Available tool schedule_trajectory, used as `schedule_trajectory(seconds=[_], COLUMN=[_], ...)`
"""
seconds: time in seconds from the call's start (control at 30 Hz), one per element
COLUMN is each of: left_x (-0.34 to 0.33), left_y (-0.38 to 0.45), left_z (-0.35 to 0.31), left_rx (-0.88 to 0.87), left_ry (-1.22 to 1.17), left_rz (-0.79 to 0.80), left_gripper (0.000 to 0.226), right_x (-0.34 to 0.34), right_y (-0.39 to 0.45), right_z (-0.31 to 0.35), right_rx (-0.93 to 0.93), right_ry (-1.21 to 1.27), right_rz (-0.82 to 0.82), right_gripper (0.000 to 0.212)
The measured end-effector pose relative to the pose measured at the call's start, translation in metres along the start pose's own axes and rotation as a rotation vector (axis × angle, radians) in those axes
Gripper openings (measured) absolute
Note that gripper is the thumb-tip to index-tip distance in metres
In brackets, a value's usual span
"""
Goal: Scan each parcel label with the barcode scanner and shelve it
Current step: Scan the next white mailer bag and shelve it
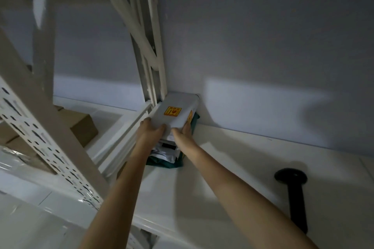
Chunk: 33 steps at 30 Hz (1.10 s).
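Note:
A white parcel (176,110) with a yellow-and-red sticker lies on top of a small stack in the back left corner of the white shelf (232,147). Under it are a white mailer with a black label (168,147) and a dark green bag (174,164). My left hand (150,130) grips the parcel's near left edge, thumb on top. My right hand (185,132) holds its near right edge, fingers along the side. The black barcode scanner (294,192) lies on the shelf to the right, apart from both hands.
White slotted uprights (48,147) and diagonal braces (141,32) stand left of the stack. Brown cardboard boxes (83,127) sit on the neighbouring shelf at left. A grey wall backs the shelf. The scene is dim.

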<state>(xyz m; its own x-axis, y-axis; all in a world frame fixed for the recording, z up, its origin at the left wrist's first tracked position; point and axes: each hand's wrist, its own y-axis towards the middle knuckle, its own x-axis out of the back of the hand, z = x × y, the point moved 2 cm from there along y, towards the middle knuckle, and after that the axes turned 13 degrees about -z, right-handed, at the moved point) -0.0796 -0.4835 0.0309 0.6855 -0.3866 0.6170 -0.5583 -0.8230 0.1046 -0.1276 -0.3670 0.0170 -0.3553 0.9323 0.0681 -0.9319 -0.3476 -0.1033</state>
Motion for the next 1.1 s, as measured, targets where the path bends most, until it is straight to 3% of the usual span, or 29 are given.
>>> schedule_trajectory(seconds=[0.1, 0.23, 0.37, 0.47, 0.53, 0.63, 0.73, 0.87, 0.97, 1.1], left_x=[0.008, 0.016, 0.013, 0.001, -0.009, -0.024, -0.034, -0.051, -0.065, -0.071], left_y=[-0.021, -0.063, -0.111, -0.139, -0.152, -0.165, -0.178, -0.199, -0.206, -0.209], left_z=[-0.003, -0.016, -0.035, -0.048, -0.058, -0.079, -0.116, -0.159, -0.171, -0.171], left_rx=[-0.048, -0.134, -0.145, -0.135, -0.196, -0.325, -0.346, -0.489, -0.483, -0.444], left_ry=[-0.105, -0.244, -0.335, -0.319, -0.226, -0.102, -0.044, 0.269, 0.465, 0.493], left_rz=[-0.022, -0.011, 0.061, 0.173, 0.189, 0.122, 0.077, -0.089, -0.091, -0.086], left_gripper=[0.074, 0.055, 0.057, 0.051, 0.037, 0.068, 0.065, 0.071, 0.078, 0.075], right_x=[0.009, 0.042, 0.087, 0.114, 0.130, 0.148, 0.157, 0.160, 0.162, 0.171], right_y=[-0.013, -0.043, -0.081, -0.103, -0.114, -0.129, -0.142, -0.157, -0.163, -0.166], right_z=[0.003, 0.006, 0.006, 0.000, -0.004, -0.007, -0.012, -0.022, -0.030, -0.035], right_rx=[0.057, 0.118, 0.161, 0.203, 0.251, 0.360, 0.444, 0.439, 0.437, 0.490], right_ry=[0.032, 0.127, 0.296, 0.307, 0.226, 0.072, -0.111, -0.261, -0.282, -0.483], right_rz=[-0.059, -0.084, -0.325, -0.446, -0.506, -0.547, -0.560, -0.532, -0.521, -0.568], right_gripper=[0.073, 0.054, 0.039, 0.044, 0.051, 0.059, 0.069, 0.076, 0.098, 0.102])
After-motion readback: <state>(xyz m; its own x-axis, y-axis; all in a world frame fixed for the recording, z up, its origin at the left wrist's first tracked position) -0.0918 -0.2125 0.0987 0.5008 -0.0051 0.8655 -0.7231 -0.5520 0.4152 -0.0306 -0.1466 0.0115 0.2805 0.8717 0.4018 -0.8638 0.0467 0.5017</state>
